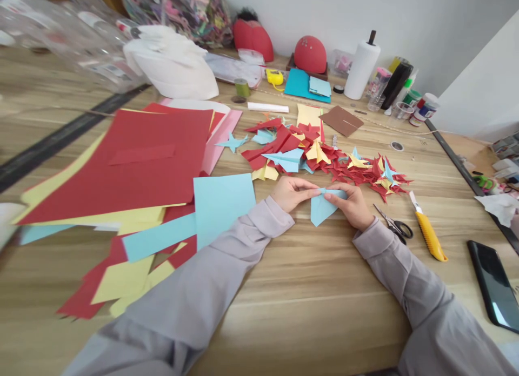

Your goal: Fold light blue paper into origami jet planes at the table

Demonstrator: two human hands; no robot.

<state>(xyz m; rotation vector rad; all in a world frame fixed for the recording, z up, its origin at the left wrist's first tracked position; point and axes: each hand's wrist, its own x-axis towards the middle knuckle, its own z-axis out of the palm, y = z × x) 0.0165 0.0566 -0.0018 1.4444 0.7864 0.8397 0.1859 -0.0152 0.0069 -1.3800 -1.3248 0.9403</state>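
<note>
A partly folded piece of light blue paper is held above the wooden table between both hands. My left hand pinches its upper left corner between thumb and fingers. On the other side, my right hand grips the upper right part, thumb in front. Just beyond the hands lies a pile of folded red, yellow and blue paper shapes, some like small planes or stars. Beside my left forearm is a flat light blue sheet.
Large red sheets stack at left, with coloured strips nearer me. Scissors, a yellow utility knife and a black phone lie at right. Along the back stand a white roll, bottles and a tape measure.
</note>
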